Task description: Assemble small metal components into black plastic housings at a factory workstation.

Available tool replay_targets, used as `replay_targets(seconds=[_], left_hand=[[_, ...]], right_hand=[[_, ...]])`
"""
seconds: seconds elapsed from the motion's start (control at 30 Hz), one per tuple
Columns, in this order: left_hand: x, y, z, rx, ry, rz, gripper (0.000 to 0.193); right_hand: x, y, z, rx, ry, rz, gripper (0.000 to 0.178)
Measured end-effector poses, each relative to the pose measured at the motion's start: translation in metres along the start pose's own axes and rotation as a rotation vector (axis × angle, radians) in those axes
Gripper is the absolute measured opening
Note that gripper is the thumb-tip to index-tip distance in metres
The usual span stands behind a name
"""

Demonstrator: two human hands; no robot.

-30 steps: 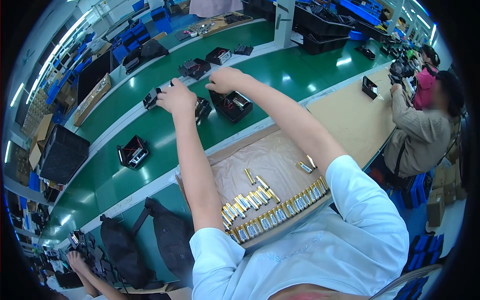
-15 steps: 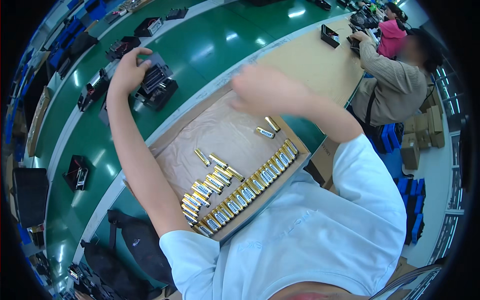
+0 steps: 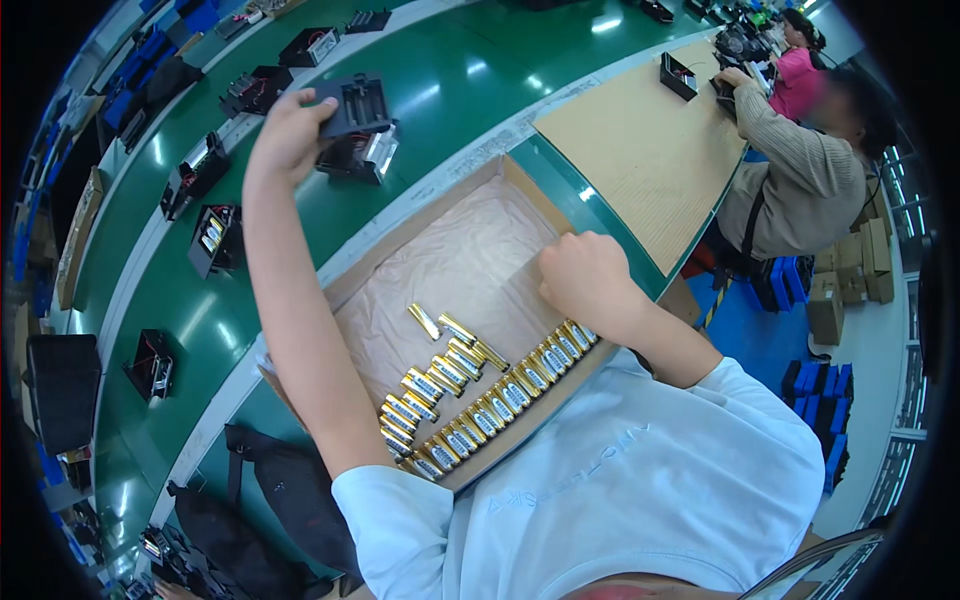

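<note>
My left hand [image 3: 288, 140] pinches the edge of a black battery holder [image 3: 362, 106] with long slots, which is the raised part of a black device box [image 3: 352, 158] on the green bench. No battery is plain in those slots. My right hand [image 3: 588, 275] is curled like a fist low over the right side of a shallow cardboard box [image 3: 400, 232]. Its fingertips, and whatever they hold, are hidden. Inside the carton, gold-and-white batteries [image 3: 510, 396] stand in a row along the near wall. A looser cluster of batteries [image 3: 435, 378] lies left of them.
Another black box with batteries in it [image 3: 216, 240] sits left of my forearm, and more black boxes [image 3: 152, 364] lie along the bench. A brown cardboard sheet [image 3: 640, 140] covers the bench at right, where a co-worker [image 3: 800, 150] handles a black box. Black bags [image 3: 290, 490] lie at lower left.
My right hand has come down and nearer, to where two loose batteries lay, and now covers that spot. My left hand has shifted right and up with the battery holder.
</note>
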State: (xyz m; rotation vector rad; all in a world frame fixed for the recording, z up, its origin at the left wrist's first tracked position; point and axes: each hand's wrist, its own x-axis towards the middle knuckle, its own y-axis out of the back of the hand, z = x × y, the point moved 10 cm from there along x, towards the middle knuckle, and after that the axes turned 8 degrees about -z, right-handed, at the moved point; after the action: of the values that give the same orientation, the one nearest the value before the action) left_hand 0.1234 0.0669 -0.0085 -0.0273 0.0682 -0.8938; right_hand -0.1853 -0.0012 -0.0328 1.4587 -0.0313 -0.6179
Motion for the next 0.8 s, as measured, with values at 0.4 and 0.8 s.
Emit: replay_targets(seconds=[0.4,0.8], left_hand=[[0.010,-0.043,-0.006,-0.398,-0.025,-0.011,0.033],[0.015,-0.027,-0.036,-0.479,0.043,0.175,0.035]], right_hand=[[0.093,0.135,-0.013,0.748,0.378,0.318,0.027],[0.181,0.159,-0.032,0.649,0.400,0.474,0.019]])
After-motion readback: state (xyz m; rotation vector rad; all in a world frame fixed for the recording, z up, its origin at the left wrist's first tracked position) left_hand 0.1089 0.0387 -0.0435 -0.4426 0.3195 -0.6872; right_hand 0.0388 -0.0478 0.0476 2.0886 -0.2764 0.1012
